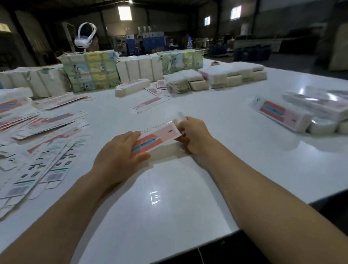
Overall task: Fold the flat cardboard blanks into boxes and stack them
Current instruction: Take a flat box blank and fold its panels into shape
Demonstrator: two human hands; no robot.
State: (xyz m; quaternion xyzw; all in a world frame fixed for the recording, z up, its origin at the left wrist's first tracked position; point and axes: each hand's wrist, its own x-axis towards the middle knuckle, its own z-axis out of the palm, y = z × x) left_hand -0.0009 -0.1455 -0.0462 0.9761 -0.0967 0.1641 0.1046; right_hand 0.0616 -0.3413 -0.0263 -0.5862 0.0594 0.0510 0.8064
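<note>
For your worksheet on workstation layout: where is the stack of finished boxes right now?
In the head view, the finished boxes lie at the table's far right, beyond the right hand.

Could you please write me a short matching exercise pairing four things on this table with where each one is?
Things:
1. pink box
2. loose flat blanks
3. finished boxes
4. wrapped bundles

Places:
A. far side of the table
B. right edge
C. between both hands
D. spread out on the left

Pairs: 1-C, 2-D, 3-B, 4-A
</note>
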